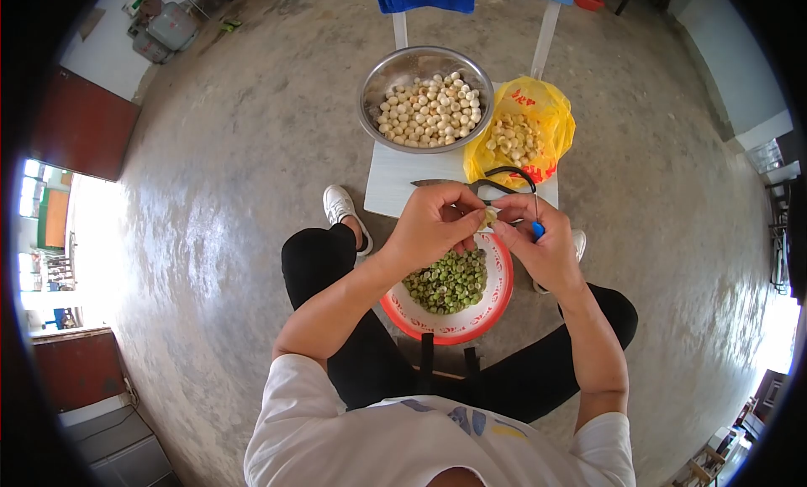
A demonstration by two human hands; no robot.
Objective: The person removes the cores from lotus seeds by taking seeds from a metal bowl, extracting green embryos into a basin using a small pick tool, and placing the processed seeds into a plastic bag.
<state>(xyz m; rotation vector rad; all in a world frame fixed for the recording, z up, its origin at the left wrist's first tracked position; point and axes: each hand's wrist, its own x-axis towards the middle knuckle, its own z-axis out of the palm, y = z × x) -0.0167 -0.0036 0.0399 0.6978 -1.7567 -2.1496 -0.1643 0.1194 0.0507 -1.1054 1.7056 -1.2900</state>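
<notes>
On a grey concrete floor [235, 193], above a red-rimmed white plate [503, 298] of green shells, the left hand [433, 226] and right hand [538, 243] pinch together one small pale seed [488, 217]. The right hand also grips a thin blue-handled tool [537, 228].

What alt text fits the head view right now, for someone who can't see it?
Seated person's left hand and right hand pinch a small seed over a red-rimmed bowl of green husks. Ahead, a white stool holds a steel bowl of pale seeds, a yellow bag and scissors.
</notes>
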